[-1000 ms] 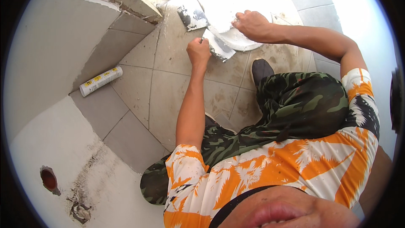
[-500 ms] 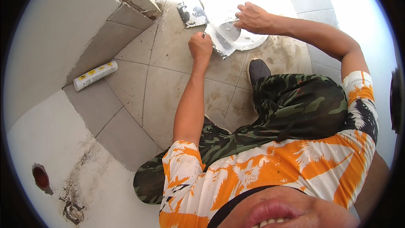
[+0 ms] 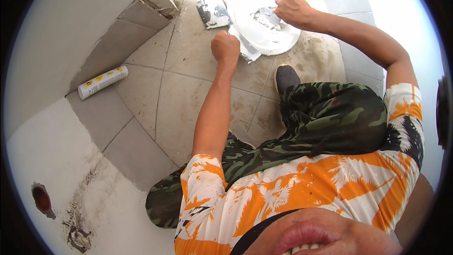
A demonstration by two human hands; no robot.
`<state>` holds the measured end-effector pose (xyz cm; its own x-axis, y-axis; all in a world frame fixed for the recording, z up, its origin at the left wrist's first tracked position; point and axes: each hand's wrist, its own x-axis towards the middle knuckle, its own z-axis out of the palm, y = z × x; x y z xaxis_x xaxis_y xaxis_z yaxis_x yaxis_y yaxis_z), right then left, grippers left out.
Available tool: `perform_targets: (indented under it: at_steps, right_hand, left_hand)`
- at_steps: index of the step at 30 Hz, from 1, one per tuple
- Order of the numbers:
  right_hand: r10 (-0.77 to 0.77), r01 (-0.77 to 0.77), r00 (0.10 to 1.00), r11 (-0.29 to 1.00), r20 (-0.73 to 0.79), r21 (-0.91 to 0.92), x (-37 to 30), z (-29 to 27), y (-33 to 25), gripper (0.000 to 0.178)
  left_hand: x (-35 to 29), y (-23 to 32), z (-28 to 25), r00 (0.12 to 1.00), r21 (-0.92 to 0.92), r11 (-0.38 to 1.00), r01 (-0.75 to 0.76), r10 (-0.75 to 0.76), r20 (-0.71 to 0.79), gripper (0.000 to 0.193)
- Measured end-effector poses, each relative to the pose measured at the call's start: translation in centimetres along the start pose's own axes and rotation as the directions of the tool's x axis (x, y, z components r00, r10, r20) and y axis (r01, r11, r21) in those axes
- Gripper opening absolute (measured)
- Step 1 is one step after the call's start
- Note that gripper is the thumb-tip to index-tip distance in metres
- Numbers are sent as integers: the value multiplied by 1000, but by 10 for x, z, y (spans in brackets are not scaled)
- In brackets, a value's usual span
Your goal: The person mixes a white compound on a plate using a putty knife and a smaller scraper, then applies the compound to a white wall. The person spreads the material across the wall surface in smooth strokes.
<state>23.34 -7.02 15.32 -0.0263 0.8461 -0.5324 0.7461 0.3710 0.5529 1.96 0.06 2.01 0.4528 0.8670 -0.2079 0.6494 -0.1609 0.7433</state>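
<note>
My left hand [image 3: 225,46] is closed round the hidden handle of a flat, wide-bladed putty knife [image 3: 246,48], its blade smeared with white paste. That blade lies against the near left edge of a round white bucket [image 3: 286,43], whose upper part is washed out by glare. Over the bucket, my right hand [image 3: 293,9] is closed on another putty knife [image 3: 267,19]. Its grey blade carries lumpy white paste, and its handle is hidden in my fingers. Beyond my left hand, a dark rectangular plate [image 3: 213,12] coated with white paste lies on the floor.
A white cartridge tube [image 3: 103,82] lies on the tiled floor [image 3: 188,99] along the left wall [image 3: 66,33]. The low white wall [image 3: 113,208] has a round hole [image 3: 43,200]. My dark shoe [image 3: 286,76] stands just below the bucket.
My right hand has moved up and to the right with its putty knife, and more white paste shows on that blade. My left hand has turned slightly, hiding the handle.
</note>
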Motion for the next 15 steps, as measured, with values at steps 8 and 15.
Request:
perform_targets:
  at_steps: [8, 15]
  right_hand:
    - [104, -125, 992, 922, 78, 366, -8, 19, -8, 12]
    - [256, -290, 957, 823, 137, 489, 3, -6, -6, 18]
  left_hand:
    - [2, 7, 0, 1000, -5, 1000, -3, 3, 21, 17]
    - [-2, 8, -2, 999, -22, 1000, 17, -16, 44, 19]
